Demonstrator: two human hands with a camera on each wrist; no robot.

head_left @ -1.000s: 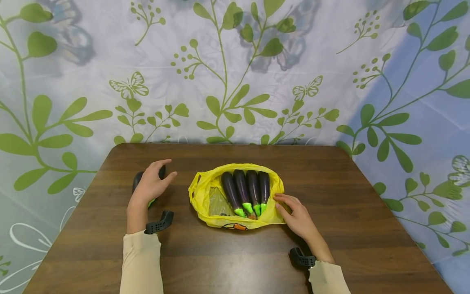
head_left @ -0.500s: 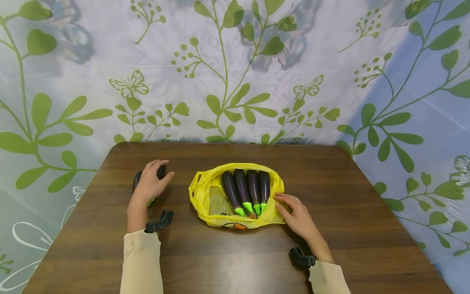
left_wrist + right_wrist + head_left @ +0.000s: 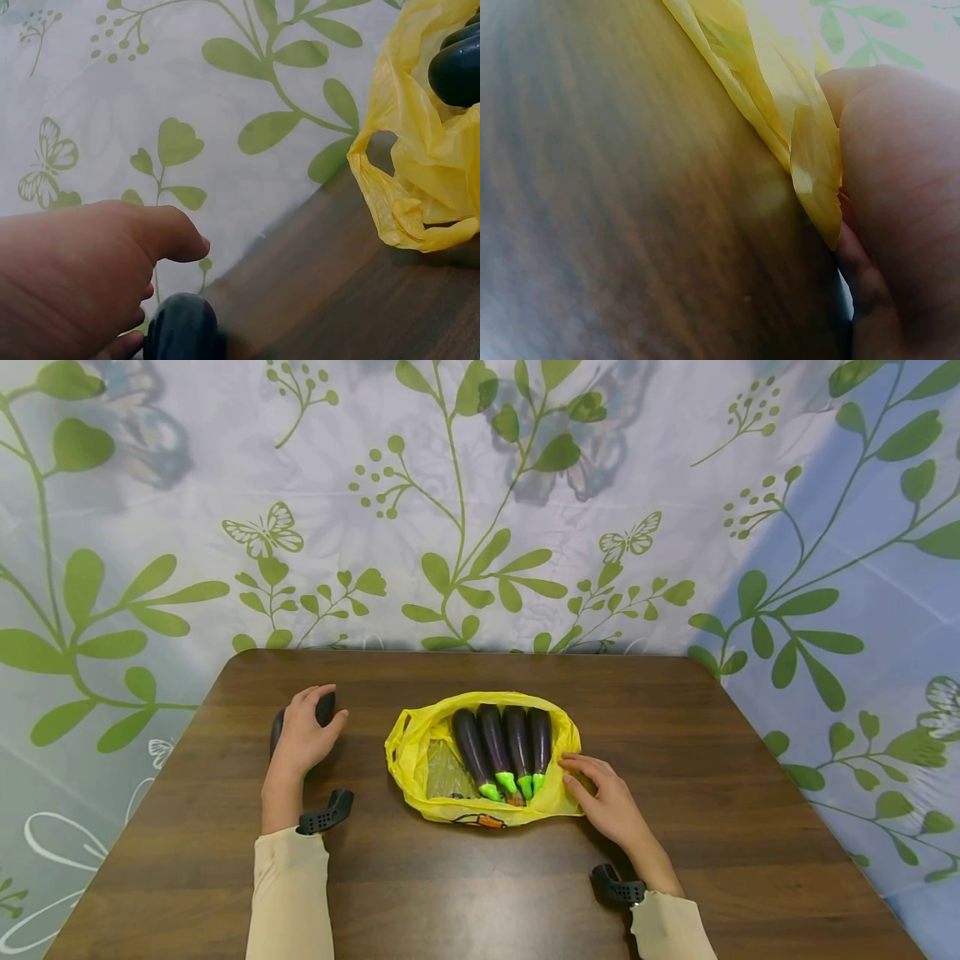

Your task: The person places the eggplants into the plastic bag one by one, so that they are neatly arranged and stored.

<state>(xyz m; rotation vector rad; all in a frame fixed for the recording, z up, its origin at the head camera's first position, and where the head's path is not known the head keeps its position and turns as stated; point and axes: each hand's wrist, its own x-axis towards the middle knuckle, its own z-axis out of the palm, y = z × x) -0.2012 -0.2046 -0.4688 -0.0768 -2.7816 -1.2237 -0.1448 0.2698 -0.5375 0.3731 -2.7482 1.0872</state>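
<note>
Eggplant, dark purple, long and glossy (image 3: 326, 707), head view: we find it on the brown wood-grain table (image 3: 465, 902), mostly covered by the left hand (image 3: 301, 732), thumb and fingers spread about it. We note a similar dark form (image 3: 277, 727) on the hand's far side, likely another. Four dark-purple eggplants with bright-green caps (image 3: 514, 747) lie side by side in the thin yellow plastic bag (image 3: 409, 770); the right hand (image 3: 611, 800) is at its right rim.

Left wrist view: we see the thumb standing clear of the eggplant's rounded end; fingertip contact we cannot tell. We judge it firm, fairly light and slick; we would grasp round its thick middle.

Right wrist view: we read yellow film pinched between thumb and fingers. We expect it limp and easily crumpled, best held at the rim.
</note>
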